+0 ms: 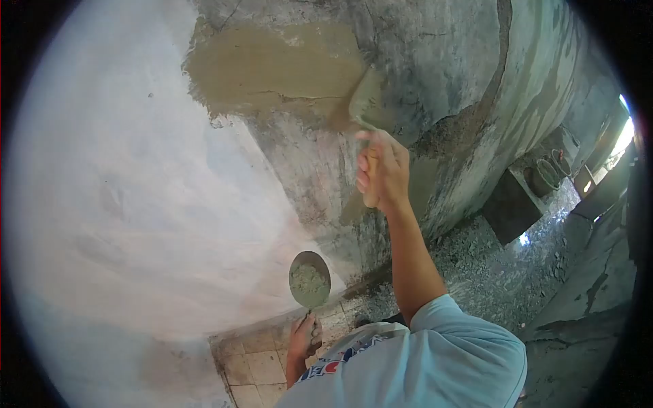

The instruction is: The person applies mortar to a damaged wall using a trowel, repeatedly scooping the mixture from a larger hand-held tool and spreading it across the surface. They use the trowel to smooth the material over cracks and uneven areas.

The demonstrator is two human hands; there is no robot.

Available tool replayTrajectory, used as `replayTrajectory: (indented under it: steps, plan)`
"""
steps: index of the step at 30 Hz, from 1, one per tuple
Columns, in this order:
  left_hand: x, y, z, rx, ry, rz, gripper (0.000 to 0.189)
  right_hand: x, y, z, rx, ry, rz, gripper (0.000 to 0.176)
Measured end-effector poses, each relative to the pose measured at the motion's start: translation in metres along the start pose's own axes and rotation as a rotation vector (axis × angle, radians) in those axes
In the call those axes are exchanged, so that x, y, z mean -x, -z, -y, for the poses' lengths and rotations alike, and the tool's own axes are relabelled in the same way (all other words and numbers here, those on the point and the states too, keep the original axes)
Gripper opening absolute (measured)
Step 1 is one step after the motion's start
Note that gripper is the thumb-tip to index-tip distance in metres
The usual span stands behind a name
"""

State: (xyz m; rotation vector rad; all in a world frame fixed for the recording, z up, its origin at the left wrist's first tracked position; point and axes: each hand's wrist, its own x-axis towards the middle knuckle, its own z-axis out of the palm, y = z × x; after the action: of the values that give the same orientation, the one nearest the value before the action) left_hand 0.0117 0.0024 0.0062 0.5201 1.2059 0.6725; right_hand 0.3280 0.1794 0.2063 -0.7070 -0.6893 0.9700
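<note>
My right hand (386, 170) is wrapped round the wooden handle of a trowel (371, 98). Its metal blade lies at the right end of a patch of wet plaster (279, 64) on the grey wall; blade and fingertips are slightly blurred. Lower down, my left hand (304, 336) grips the handle of a round pan (320, 262). A lump of grey mortar (308, 280) sits in the pan. The pan is apart from the wall patch, in front of the white part of the wall.
White painted wall (136, 190) fills the left side. Bare, cracked grey wall (435, 61) continues to the right. Rubble (490, 279) covers the floor, beside tiles (262, 367). A dark box-like block (510, 207) and a bucket (542, 178) stand at the right.
</note>
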Motion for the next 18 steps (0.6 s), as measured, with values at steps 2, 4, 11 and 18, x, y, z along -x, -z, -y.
replayTrajectory:
  steps: [2, 4, 11, 18]
  plan:
    - [-0.001, -0.002, 0.001, 0.022, 0.006, -0.014, 0.024, 0.001, -0.028, 0.011, -0.005, 0.004, 0.058, 0.035]
    - [0.0, -0.003, 0.001, 0.056, -0.012, 0.04, 0.024, 0.001, -0.05, 0.016, 0.115, 0.069, 0.099, 0.035]
    - [0.0, -0.01, 0.004, 0.034, -0.058, 0.055, 0.024, -0.002, -0.109, 0.026, 0.497, 0.297, 0.333, 0.036]
    - [0.0, -0.009, 0.008, 0.082, -0.018, 0.007, 0.024, 0.013, -0.032, -0.03, 0.055, 0.17, 0.119, 0.032]
